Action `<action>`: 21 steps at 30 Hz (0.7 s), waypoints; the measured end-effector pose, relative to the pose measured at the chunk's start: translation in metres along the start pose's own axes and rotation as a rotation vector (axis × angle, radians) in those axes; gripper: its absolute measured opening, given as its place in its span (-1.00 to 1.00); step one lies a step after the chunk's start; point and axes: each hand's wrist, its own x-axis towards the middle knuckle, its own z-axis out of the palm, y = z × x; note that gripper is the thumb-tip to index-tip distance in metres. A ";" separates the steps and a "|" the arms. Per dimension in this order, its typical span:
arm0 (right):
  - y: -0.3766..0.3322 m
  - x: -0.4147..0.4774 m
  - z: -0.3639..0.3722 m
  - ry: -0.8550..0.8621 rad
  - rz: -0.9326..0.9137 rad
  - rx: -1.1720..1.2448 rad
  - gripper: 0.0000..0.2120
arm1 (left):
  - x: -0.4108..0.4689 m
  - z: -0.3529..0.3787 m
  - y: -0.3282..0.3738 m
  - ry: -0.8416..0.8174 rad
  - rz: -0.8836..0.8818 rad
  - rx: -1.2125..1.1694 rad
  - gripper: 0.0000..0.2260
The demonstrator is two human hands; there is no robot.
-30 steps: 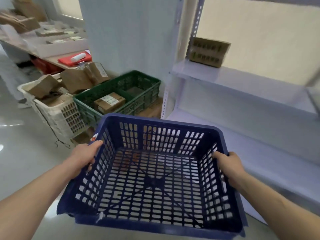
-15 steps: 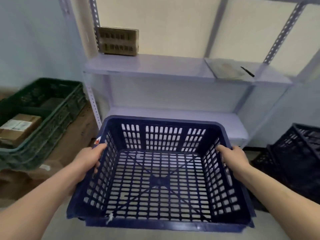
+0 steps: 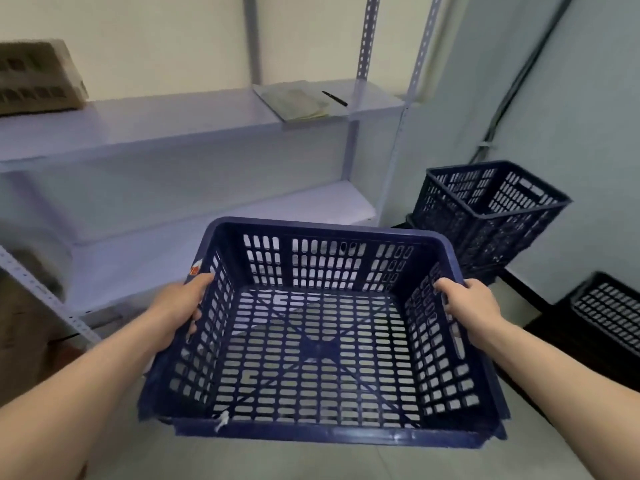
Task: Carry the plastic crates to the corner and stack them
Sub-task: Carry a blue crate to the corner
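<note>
The blue crate [image 3: 320, 348] is held in the air in front of the person, its open side up, above the floor and just before the low board of the white shelf [image 3: 173, 119]. The left hand [image 3: 180, 306] grasps its left wall and the right hand [image 3: 467, 303] grasps its right wall, both with fingers curled round the rim. In the corner on the right, well apart from it, a stack of blue crates [image 3: 485, 209] stands by the wall, and another dark crate [image 3: 609, 313] is at the right edge.

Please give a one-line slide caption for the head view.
Left hand and right hand hold an empty blue crate; stacked crates stand in the corner.
</note>
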 end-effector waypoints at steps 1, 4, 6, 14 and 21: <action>0.007 0.002 -0.011 0.017 0.019 0.007 -0.70 | 0.000 0.011 0.007 -0.022 0.008 0.008 -0.55; 0.026 0.009 -0.046 0.078 0.063 0.038 -0.71 | 0.000 0.046 0.027 -0.080 0.029 0.026 -0.56; 0.037 0.014 -0.067 0.126 0.093 0.052 -0.67 | -0.002 0.071 0.041 -0.112 0.040 0.040 -0.58; 0.078 0.054 -0.147 0.233 0.208 0.121 -0.60 | -0.013 0.176 0.101 -0.213 0.097 0.128 -0.59; 0.115 0.097 -0.211 0.302 0.277 0.174 -0.65 | -0.016 0.276 0.150 -0.282 0.123 0.191 -0.57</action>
